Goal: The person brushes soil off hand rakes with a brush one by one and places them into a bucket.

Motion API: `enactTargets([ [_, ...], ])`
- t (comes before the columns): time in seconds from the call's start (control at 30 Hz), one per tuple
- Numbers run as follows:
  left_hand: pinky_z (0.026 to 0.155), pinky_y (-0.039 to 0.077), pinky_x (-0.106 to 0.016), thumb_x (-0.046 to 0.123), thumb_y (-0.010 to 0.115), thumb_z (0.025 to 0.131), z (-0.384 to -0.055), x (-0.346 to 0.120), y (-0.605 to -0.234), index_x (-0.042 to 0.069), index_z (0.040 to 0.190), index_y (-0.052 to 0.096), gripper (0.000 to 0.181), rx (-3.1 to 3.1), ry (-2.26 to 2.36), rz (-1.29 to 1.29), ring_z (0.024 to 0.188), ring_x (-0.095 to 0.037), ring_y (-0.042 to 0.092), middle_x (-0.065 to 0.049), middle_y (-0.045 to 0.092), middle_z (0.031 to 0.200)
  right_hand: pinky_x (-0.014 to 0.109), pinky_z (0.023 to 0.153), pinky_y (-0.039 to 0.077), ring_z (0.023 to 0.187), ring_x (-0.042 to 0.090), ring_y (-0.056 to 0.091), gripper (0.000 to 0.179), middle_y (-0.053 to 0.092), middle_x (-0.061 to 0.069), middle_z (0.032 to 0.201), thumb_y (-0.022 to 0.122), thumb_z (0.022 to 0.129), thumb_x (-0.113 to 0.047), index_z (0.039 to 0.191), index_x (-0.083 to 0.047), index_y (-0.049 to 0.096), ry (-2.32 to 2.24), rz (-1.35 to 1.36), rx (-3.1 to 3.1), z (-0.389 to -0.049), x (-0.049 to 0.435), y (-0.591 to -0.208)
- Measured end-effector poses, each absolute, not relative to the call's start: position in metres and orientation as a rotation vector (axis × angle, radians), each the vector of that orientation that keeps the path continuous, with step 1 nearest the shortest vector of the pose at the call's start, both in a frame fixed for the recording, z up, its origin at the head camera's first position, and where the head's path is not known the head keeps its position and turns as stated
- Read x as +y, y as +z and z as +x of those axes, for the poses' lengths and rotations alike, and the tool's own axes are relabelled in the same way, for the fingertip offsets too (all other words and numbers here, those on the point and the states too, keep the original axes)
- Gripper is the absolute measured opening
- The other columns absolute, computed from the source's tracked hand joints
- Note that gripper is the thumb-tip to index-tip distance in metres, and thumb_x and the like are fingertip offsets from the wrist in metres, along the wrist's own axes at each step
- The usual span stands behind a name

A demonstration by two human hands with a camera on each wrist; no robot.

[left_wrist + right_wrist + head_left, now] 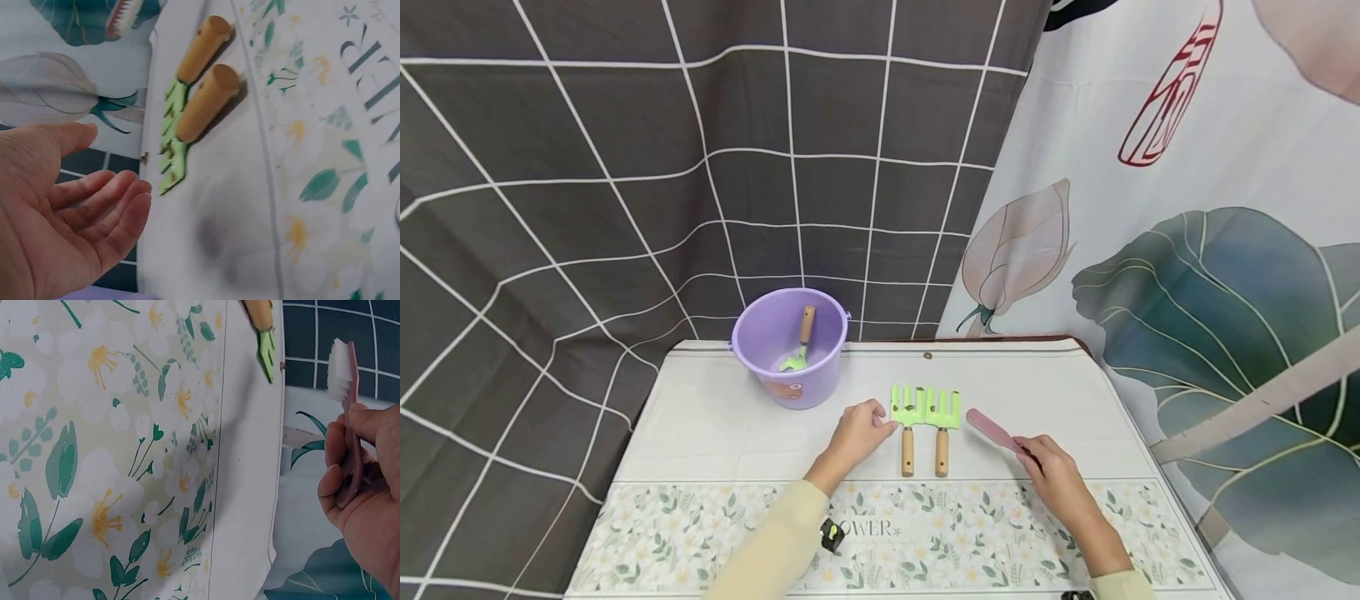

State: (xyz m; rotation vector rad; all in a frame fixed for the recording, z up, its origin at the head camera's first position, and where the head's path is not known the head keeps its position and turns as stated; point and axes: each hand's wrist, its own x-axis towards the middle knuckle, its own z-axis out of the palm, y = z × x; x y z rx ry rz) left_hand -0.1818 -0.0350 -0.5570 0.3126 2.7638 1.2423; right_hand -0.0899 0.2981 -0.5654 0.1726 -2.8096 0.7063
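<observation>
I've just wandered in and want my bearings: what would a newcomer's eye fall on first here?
Probably the purple bucket at the back left of the table, with a wooden-handled green tool inside. Next come two green forks with wooden handles, side by side mid-table, the left hand beside them. To their right, the right hand holds a pink brush with white bristles.

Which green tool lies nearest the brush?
The right fork on the table, beside the brush; the left fork is nearer the left hand, the third tool inside the bucket.
</observation>
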Motion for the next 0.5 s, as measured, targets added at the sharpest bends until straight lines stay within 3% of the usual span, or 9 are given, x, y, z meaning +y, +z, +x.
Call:
enactTargets([
  [0.1, 0.069, 0.058, -0.033, 0.027, 0.080, 0.090, -0.182, -0.029, -0.565, 0.000, 0.101, 0.070, 0.031, 2.707, 1.224, 0.244, 0.073, -0.017, 0.065, -0.007, 0.072, 0.083, 0.046, 0.082, 0.061, 0.097, 0.026, 0.069, 0.028, 0.068, 0.009, 0.108, 0.068, 0.099, -0.005, 0.126, -0.002, 0.070, 0.713, 0.151, -2.826, -0.090, 0.299, -0.565],
  [0.33, 0.039, 0.044, -0.020, 0.029, 0.072, 0.095, -0.178, -0.013, -0.583, 0.003, 0.093, 0.062, 0.028, 2.474, 1.207, 0.055, 0.044, -0.010, 0.051, -0.001, 0.057, 0.057, 0.045, 0.082, 0.061, 0.097, 0.025, 0.070, 0.029, 0.068, 0.009, 0.108, 0.068, 0.098, -0.004, 0.127, -0.002, 0.070, 0.726, 0.164, -2.829, -0.089, 0.299, -0.568],
  [0.5, 0.034, 0.046, -0.021, 0.031, 0.070, 0.095, -0.172, -0.004, -0.591, 0.008, 0.091, 0.058, 0.026, 2.437, 1.172, -0.006, 0.038, -0.009, 0.051, 0.000, 0.055, 0.052, 0.044, 0.081, 0.061, 0.097, 0.024, 0.069, 0.029, 0.068, 0.009, 0.108, 0.068, 0.099, -0.005, 0.127, -0.002, 0.069, 0.731, 0.185, -2.831, -0.089, 0.297, -0.569],
])
